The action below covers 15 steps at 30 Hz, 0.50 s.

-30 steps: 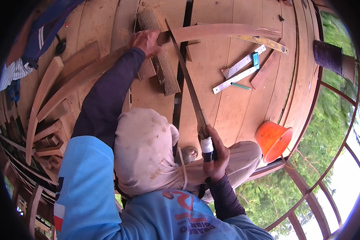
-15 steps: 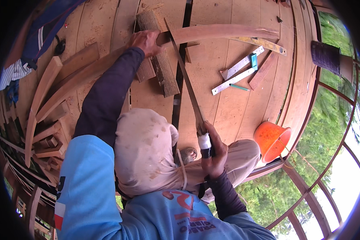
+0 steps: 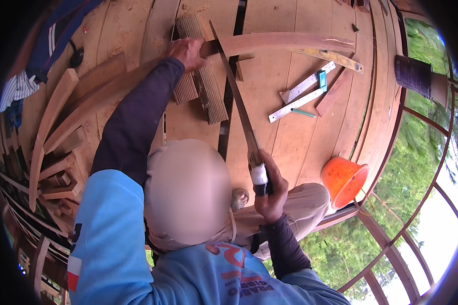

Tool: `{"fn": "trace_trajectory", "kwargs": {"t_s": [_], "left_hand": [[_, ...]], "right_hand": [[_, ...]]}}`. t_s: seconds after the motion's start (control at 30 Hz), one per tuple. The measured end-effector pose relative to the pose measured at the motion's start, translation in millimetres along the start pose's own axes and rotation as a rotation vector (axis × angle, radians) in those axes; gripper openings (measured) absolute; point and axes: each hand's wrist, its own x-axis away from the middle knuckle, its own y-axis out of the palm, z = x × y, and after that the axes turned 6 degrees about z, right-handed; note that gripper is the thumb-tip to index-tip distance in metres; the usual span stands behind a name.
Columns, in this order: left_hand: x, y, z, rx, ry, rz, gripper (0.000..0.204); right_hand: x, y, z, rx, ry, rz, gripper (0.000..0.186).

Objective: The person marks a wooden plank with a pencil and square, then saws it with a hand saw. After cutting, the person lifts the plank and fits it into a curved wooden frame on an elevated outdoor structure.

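My left hand [image 3: 187, 54] is closed on a curved reddish board [image 3: 269, 43], pressing it on a grooved wooden block [image 3: 211, 99] near the top middle. My right hand [image 3: 269, 190] grips the taped handle of a long saw [image 3: 244, 118], low at centre right. The saw's blade lies across the board just right of my left hand, its tip sticking out beyond the board's far edge. A yellow rule [image 3: 341, 58] lies under the board's right part. My knees are bent below the work.
A metal square [image 3: 295, 109], a green pencil [image 3: 304, 113] and a wood strip [image 3: 331, 91] lie on the plank floor [image 3: 295, 142]. Curved wood pieces [image 3: 53, 114] are piled at left, near dark blue cloth [image 3: 51, 38]. An orange bucket [image 3: 341, 180] sits by the railed right edge.
My right hand has slid the saw a little forward, away from my body, along the cut. My left hand stays in place on the board.
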Motion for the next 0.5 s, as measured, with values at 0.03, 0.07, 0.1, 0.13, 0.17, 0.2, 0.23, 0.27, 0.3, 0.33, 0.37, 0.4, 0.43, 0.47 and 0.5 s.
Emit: {"fn": "trace_trajectory", "kwargs": {"t_s": [0.03, 0.07, 0.1, 0.13, 0.17, 0.2, 0.23, 0.27, 0.3, 0.33, 0.37, 0.4, 0.43, 0.47, 0.5], "left_hand": [[1, 1, 6, 0.025, 0.025, 0.022, 0.05], [1, 3, 14, 0.052, 0.055, 0.042, 0.049], [-6, 3, 22, 0.04, 0.056, 0.021, 0.049], [-9, 1, 22, 0.016, 0.037, -0.007, 0.049], [-11, 0, 24, -0.006, 0.021, -0.035, 0.049], [-11, 1, 26, 0.015, 0.028, -0.032, 0.05], [-6, 5, 19, 0.032, 0.02, -0.036, 0.051], [-1, 4, 8, 0.042, -0.003, -0.03, 0.053], [-6, 0, 7, 0.017, -0.008, -0.031, 0.053], [-5, -1, 3, -0.01, -0.021, -0.041, 0.053], [-1, 0, 1, -0.036, -0.03, -0.059, 0.053], [1, 2, 1, -0.024, -0.041, -0.06, 0.053], [2, 2, 1, -0.01, -0.047, -0.061, 0.053], [0, 0, 0, 0.0, -0.049, -0.052, 0.053], [-2, 2, 2, 0.021, -0.006, 0.005, 0.053]], "right_hand": [[-37, 14, -1, 0.005, -0.025, -0.005, 0.06], [-79, 31, -1, -0.012, -0.063, 0.008, 0.06], [-120, 47, 0, -0.028, -0.104, 0.022, 0.06], [-144, 60, 2, -0.081, -0.156, 0.029, 0.06], [-139, 59, 5, -0.079, -0.173, 0.048, 0.059], [-128, 55, 9, -0.073, -0.189, 0.069, 0.058], [-112, 52, 8, -0.074, -0.197, 0.077, 0.058], [-76, 39, -4, -0.039, -0.115, 0.021, 0.056], [-33, 20, 7, -0.002, -0.089, 0.011, 0.054], [2, 2, -1, 0.019, 0.0, -0.037, 0.053], [31, -11, -5, 0.036, 0.04, -0.026, 0.054], [40, -19, -13, 0.008, 0.114, -0.024, 0.054], [30, -14, -12, 0.005, 0.08, -0.033, 0.055], [7, -3, -8, 0.001, 0.036, -0.038, 0.056], [-29, 15, -5, -0.012, -0.006, -0.024, 0.057]]}}
